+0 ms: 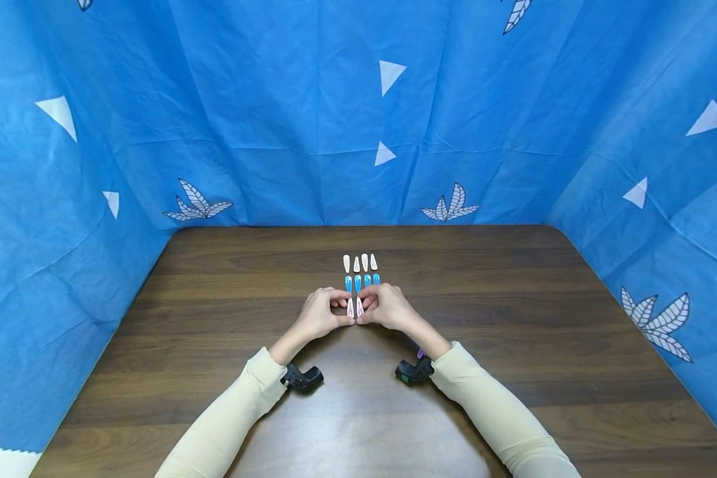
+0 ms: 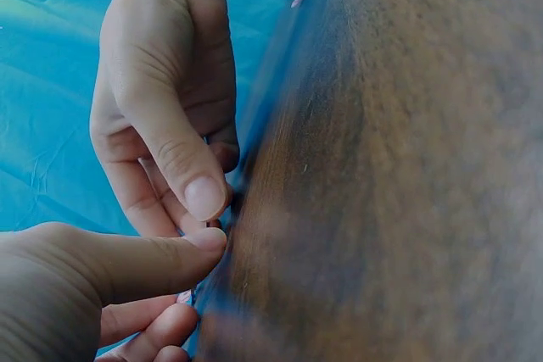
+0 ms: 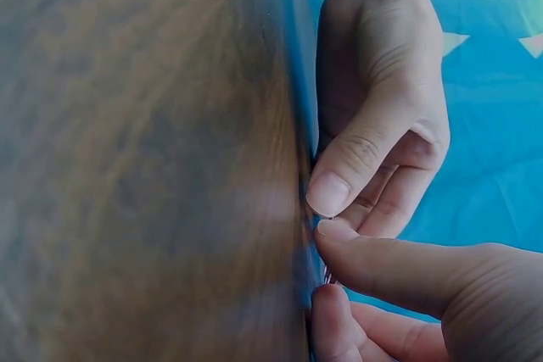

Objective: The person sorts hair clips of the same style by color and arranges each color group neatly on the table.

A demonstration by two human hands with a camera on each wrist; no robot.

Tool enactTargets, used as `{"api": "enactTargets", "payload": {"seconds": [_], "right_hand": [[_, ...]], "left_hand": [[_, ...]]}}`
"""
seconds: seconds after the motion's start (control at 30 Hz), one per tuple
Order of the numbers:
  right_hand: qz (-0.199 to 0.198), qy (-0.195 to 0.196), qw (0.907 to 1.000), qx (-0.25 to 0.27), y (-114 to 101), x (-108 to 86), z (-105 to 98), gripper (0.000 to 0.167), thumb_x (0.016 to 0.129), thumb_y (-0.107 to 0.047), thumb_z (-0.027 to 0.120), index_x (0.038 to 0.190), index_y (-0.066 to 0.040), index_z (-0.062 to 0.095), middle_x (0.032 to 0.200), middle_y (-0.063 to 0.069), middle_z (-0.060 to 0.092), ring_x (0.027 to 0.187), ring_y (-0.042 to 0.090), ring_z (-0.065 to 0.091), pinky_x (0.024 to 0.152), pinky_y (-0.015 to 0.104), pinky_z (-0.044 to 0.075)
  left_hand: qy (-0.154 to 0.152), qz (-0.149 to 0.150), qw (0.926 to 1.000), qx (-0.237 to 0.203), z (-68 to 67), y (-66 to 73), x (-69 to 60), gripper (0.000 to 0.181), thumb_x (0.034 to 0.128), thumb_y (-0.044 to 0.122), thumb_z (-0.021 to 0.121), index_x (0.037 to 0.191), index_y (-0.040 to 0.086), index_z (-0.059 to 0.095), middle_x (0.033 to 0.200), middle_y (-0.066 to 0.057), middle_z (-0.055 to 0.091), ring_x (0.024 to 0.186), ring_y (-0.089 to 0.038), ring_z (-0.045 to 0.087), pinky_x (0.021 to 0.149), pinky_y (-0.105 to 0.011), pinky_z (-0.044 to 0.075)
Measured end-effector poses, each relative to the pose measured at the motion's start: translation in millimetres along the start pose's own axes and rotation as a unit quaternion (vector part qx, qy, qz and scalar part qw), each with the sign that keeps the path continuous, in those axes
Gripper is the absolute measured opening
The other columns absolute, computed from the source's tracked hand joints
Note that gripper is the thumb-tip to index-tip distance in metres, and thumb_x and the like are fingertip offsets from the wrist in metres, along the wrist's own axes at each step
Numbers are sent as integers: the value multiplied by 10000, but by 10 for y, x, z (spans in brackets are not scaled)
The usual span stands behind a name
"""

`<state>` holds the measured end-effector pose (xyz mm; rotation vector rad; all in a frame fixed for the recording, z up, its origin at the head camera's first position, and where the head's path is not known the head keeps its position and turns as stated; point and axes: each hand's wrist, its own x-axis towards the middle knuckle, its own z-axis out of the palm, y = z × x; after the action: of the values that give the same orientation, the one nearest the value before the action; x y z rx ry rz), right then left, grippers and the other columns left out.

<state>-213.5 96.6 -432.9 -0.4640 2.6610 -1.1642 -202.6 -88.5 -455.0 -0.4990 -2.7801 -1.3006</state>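
Observation:
Two pink snap hair clips lie side by side on the table, pointed ends up. In the head view, my left hand (image 1: 321, 313) pinches the left pink clip (image 1: 350, 308) lengthwise, thumb at its near end and index finger at its far end. My right hand (image 1: 392, 307) holds the right pink clip (image 1: 360, 307) the same way. The thumbs nearly meet. Just beyond are several blue clips (image 1: 358, 283) in a row, partly covered by the right fingers. In both wrist views the fingers hide most of the pink clips.
Several whitish hair clips (image 1: 364, 261) form a row behind the blue ones. The brown wooden table (image 1: 215, 285) is enclosed by blue cloth (image 1: 275, 99) at the back and sides. Black wrist devices (image 1: 302, 379) sit under both forearms, with something small and purple at the right one.

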Motion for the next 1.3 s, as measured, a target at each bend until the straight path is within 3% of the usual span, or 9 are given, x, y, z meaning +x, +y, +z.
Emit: {"api": "enactTargets", "payload": {"seconds": [0.27,0.63,1.07,1.2,1.3], "right_hand": [[-151,79,9998,-73,20,15,11,439,675,-52,867,1076,12,703,811,66,721,677,94,685,600,193,531],[-165,57,9997,-185,27,15,12,462,675,-77,874,1093,15,698,813,49,718,668,64,660,614,190,520],[-152,35,9998,-145,18,7,35,493,675,-69,874,1122,26,689,835,60,723,681,80,675,645,201,534],[-160,13,9997,-173,16,-3,26,500,676,-83,877,1126,26,688,844,60,719,685,80,677,647,201,532],[-174,-10,9996,-207,5,-23,-1,512,675,-100,882,1131,25,686,858,63,715,689,81,681,646,197,529]], "left_hand": [[5,11,9998,210,8,-7,16,447,652,140,888,1068,61,744,805,23,628,822,-153,553,784,-304,416],[-53,-10,9998,182,-5,-3,24,473,652,146,890,1090,50,739,806,13,618,829,-161,546,791,-307,410],[102,365,9992,102,23,-91,-9,495,655,205,900,1093,45,736,824,17,633,851,-159,547,821,-324,411],[197,479,9987,23,37,-124,-29,448,700,224,875,1090,51,738,874,-8,655,887,-180,562,849,-348,416],[239,483,9985,-55,41,-128,-39,400,738,216,846,1085,49,737,950,-42,671,943,-217,581,973,-415,404]]}}
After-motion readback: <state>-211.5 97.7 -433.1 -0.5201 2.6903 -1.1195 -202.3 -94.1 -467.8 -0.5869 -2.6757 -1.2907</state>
